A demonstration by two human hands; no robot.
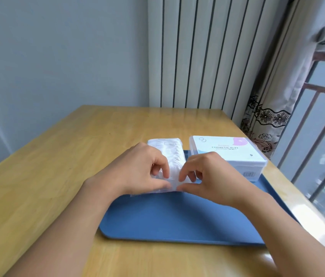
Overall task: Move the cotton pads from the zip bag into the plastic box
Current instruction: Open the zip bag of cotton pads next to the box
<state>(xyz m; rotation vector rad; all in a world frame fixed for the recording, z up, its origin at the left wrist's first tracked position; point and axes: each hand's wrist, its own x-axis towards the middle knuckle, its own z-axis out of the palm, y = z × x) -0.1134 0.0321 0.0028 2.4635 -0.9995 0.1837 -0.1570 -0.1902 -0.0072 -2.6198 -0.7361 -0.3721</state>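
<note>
Pinching the crinkly clear zip bag (170, 156) of white cotton pads (174, 150) with your left hand (137, 172) and right hand (203, 174), fingers curled shut on its near edge, over the smooth blue tray (177, 216); the rectangular lidded plastic box (227, 154) sits just right.

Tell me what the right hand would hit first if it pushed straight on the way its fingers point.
Probably the zip bag it already pinches, then the left hand just beyond; depth is hard to judge.
</note>
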